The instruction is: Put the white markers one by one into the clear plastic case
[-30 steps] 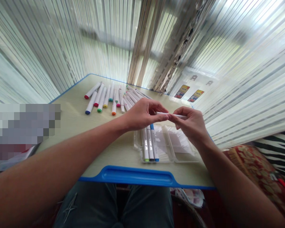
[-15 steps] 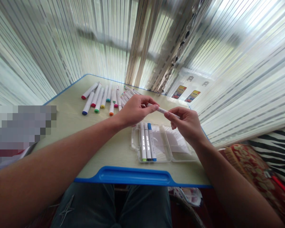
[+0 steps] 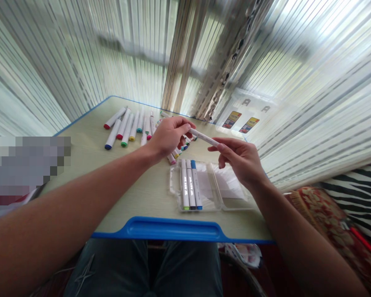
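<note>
A white marker pen (image 3: 205, 137) is stretched between my two hands above the table. My left hand (image 3: 174, 134) pinches its far-left end, and my right hand (image 3: 239, 159) grips the other end between thumb and fingers. The cap colour is hidden by the fingers. Below them lies an open clear plastic case (image 3: 212, 202). In its left half three markers (image 3: 191, 185) stand side by side, with lime, black and blue ends. Several more white markers (image 3: 128, 128) with coloured ends lie loose behind and left of my left hand, some partly covered by it.
The pale table (image 3: 136, 177) has a blue rim and a blue front tray (image 3: 173, 228). A clear package with two yellow labels (image 3: 231, 119) stands at the back right. String curtains (image 3: 130, 53) hang behind. A patterned cloth (image 3: 318, 214) lies at right.
My left hand has shifted left along the marker, so more of its barrel shows between my hands. The markers in the case look unchanged.
</note>
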`<state>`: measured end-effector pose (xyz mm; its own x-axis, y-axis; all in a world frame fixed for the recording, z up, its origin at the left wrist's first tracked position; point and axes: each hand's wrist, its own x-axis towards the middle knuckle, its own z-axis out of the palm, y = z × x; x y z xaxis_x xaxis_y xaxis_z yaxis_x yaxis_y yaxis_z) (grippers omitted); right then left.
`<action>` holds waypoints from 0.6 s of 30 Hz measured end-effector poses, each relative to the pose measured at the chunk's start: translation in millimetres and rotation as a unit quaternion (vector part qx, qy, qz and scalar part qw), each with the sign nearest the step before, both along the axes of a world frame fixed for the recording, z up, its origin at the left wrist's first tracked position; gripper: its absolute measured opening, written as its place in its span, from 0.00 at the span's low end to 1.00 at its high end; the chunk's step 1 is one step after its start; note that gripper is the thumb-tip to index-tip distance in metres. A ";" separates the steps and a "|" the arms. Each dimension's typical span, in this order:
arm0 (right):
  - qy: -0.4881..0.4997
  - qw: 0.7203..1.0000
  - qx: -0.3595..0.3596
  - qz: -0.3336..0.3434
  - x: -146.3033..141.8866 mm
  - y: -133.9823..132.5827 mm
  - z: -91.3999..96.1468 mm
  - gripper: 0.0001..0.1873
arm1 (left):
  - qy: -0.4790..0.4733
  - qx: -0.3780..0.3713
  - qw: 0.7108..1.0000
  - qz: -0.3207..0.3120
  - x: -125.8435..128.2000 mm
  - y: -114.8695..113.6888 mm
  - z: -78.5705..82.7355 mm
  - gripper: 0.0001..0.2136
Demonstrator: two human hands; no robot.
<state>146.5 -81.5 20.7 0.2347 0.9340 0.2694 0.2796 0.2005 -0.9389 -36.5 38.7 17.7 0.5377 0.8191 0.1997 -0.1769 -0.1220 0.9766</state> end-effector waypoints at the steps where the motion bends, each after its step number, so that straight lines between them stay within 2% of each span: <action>1: 0.006 1.000 -0.001 0.008 0.4 -0.4 -0.2 0.18 | -0.002 -0.005 1.000 0.004 -0.1 0.6 0.3 0.06; 9: 0.021 0.998 0.001 0.056 -0.7 -3.9 1.0 0.19 | -0.014 -0.026 0.999 0.024 -0.5 0.7 2.0 0.05; 18: 0.025 0.998 -0.014 0.051 0.6 -3.9 0.2 0.22 | -0.021 0.006 0.999 0.024 -1.4 1.1 0.7 0.08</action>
<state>147.1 -85.4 20.9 0.1507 0.9607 0.2332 0.2118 0.1990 -0.9568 -37.8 39.8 18.5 0.4892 0.8412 0.2305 -0.2110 -0.1423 0.9671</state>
